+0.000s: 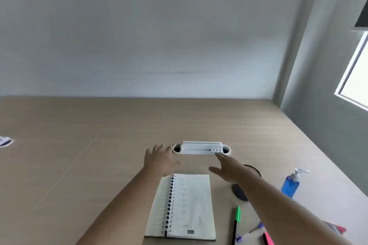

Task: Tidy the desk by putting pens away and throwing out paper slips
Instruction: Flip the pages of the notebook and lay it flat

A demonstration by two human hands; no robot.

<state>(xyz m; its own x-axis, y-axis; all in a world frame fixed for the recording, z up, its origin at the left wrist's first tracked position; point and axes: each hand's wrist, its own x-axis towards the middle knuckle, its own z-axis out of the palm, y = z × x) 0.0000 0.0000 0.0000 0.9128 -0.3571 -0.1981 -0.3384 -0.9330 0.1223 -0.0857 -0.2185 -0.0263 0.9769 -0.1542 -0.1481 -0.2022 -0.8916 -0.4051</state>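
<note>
Surface (79,165) is plain wood grain and takes up most of the view, running back to a grey wall. Spiral notebook (186,207) lies open near the front edge. Both arms reach over it: left hand (159,158) and right hand (229,167) are spread open, holding nothing, just short of a white pen tray (201,148). Blue pump bottle (291,183) stands off to the right. Green pen (237,223), purple pens (250,233) and a pink marker (267,239) lie loose, bottom right.
</note>
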